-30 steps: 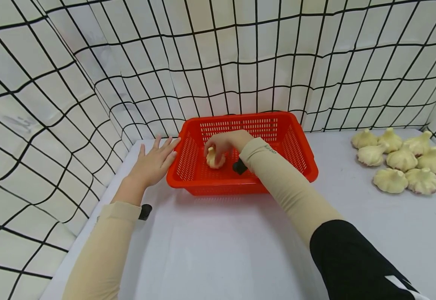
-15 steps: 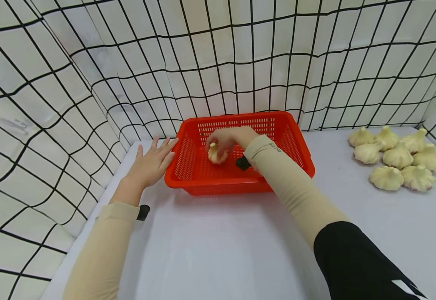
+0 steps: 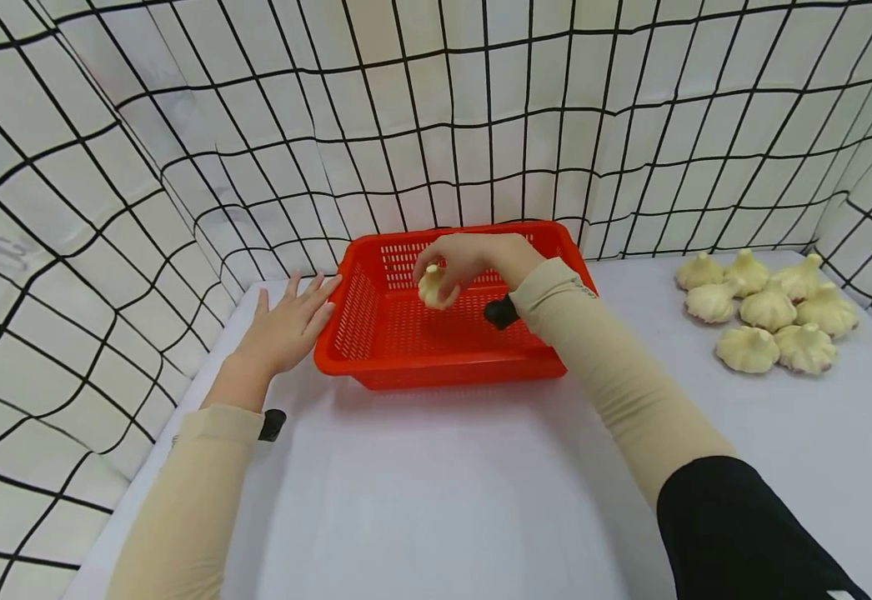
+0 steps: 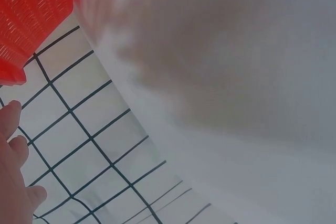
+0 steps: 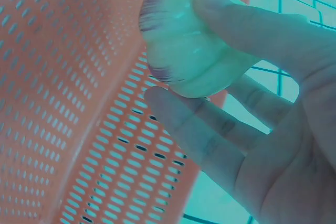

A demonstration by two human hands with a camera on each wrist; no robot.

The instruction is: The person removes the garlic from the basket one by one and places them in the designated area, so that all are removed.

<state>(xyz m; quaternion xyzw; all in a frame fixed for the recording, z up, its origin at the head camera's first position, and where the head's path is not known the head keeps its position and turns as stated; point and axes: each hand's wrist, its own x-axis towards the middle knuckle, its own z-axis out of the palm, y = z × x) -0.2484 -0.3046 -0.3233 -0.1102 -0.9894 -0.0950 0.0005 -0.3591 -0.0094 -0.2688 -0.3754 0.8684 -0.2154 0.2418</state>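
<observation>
A red plastic basket (image 3: pixel 436 369) with slotted walls stands against the back of the table. Over its inside, my right hand (image 3: pixel 473 258) holds a garlic bulb (image 3: pixel 432 292) between thumb and fingers. The right wrist view shows the thumb laid along the pale bulb (image 5: pixel 194 40), which has purple streaks, with the fingers beneath it and the slotted basket wall behind. My left hand (image 3: pixel 286 325) has its fingers spread, with fingertips right at the basket's left rim. In the left wrist view, part of the left hand (image 4: pixel 16 166) shows below a corner of the basket (image 4: pixel 31 19).
Several garlic bulbs (image 3: pixel 768 310) lie grouped on the white table (image 3: pixel 421 483) at the right. A black grid net (image 3: pixel 488 125) over white walls encloses the back and both sides.
My right hand has lifted the garlic bulb from lower in the basket, up and slightly back. My left hand keeps its place at the rim. The head view has shifted slightly right.
</observation>
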